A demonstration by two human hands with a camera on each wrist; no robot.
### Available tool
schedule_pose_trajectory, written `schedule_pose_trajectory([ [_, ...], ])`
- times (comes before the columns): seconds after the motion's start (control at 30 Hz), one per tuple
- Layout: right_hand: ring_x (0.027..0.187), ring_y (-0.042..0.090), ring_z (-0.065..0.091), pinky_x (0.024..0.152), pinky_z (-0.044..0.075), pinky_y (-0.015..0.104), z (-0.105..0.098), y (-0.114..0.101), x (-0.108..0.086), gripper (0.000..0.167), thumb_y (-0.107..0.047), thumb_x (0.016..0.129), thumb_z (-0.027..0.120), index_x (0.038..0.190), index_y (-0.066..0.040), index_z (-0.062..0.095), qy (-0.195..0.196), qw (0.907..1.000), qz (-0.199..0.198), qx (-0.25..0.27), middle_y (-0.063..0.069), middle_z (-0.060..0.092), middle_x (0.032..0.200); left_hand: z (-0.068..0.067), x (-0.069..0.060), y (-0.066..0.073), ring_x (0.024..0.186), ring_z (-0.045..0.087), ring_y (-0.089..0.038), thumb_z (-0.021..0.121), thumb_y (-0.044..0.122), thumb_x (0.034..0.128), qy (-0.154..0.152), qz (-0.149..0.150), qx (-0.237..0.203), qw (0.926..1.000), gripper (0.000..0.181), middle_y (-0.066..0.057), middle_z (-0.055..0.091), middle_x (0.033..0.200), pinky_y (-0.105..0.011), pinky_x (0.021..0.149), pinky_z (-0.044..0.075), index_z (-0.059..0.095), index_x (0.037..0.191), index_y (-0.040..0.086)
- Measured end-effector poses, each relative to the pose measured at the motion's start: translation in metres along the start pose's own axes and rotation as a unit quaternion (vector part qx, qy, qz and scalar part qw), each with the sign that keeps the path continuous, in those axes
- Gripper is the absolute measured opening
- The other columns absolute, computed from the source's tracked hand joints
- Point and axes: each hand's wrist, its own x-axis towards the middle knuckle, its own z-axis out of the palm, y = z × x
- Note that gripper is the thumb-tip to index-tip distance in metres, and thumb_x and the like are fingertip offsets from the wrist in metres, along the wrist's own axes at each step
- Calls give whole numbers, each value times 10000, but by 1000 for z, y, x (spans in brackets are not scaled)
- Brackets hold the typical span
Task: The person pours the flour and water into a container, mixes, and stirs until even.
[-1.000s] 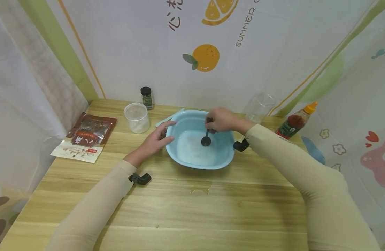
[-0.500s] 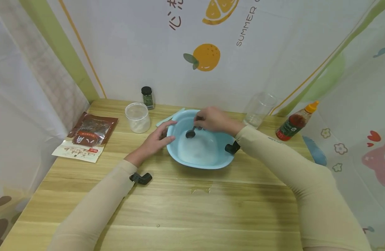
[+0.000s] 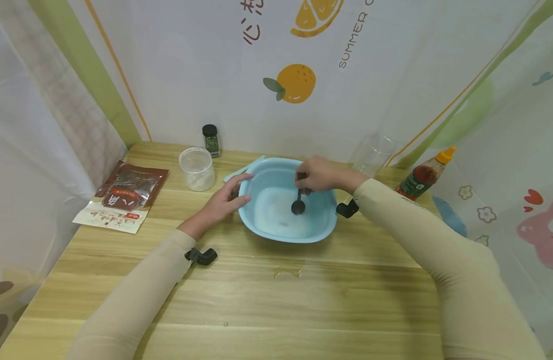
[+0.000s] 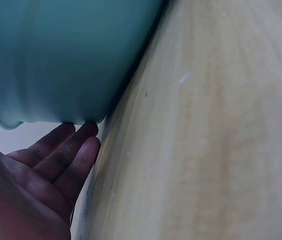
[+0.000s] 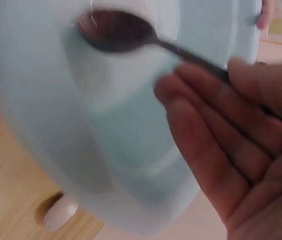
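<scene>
A light blue plastic basin (image 3: 321, 231) stands on the wooden table, with whitish, partly clear contents in its bottom. My left hand (image 3: 219, 202) holds its left rim, thumb and index finger over the edge. In the left wrist view the other fingers (image 4: 75, 165) touch the basin's outer wall (image 4: 65, 60) low down. My right hand (image 3: 319, 174) pinches the handle of a dark spoon (image 3: 298, 207) over the basin. The spoon's bowl points down into the basin in the head view; the right wrist view is blurred, so whether it touches the contents I cannot tell.
Left of the basin are a clear round jar (image 3: 197, 170), a small black-capped spice jar (image 3: 210, 141) and a brown packet (image 3: 127, 192). A light blue stick-like thing (image 3: 244, 168) lies behind it. To the right stand a clear glass (image 3: 375, 152) and a yellow-capped sauce bottle (image 3: 424, 176).
My right hand moved the spoon left and back inside the basin, then right and nearer again, slightly closer to me than at first. My left hand has stayed on the rim.
</scene>
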Motion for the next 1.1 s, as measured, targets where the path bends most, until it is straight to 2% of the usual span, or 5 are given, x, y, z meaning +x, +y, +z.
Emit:
schedule_pose_trajectory([
  [0.17,784,193,698,709,551,367,0,0,6,196,-173,1115,683,1014,-68,814,834,9956,271,-343,18,782,853,-1,-1,-2,1319,655,-543,607,96,1108,14,-1,55,10000,627,-380,559,1528,-439,899,686,372,1689,81],
  [0.3,831,163,710,736,562,345,8,-8,13,192,-206,1120,692,1070,-94,839,945,9954,95,-123,1,808,915,-1,-1,-3,1299,665,-550,602,91,1106,11,35,17,10000,628,-384,559,1527,-432,894,687,368,1689,79],
  [0.67,875,294,812,795,686,441,11,-12,1,121,-116,1091,721,1009,-57,788,-713,9928,-399,879,26,818,885,0,0,2,1304,664,-541,601,90,1108,-19,27,63,10000,626,-383,571,1509,-431,915,681,364,1687,68],
  [0.9,829,223,794,728,627,344,0,1,0,161,-134,1098,700,999,-45,791,216,9994,270,45,24,802,863,-1,0,1,1309,663,-536,602,95,1107,-21,-14,119,9999,631,-377,574,1511,-439,919,681,364,1691,73],
  [1.1,825,181,749,742,598,389,-1,0,4,187,-167,1114,682,1019,-57,800,703,9965,374,-262,20,793,877,-1,0,0,1306,662,-540,598,97,1111,-19,-7,77,10000,627,-379,562,1523,-437,907,684,362,1691,79],
])
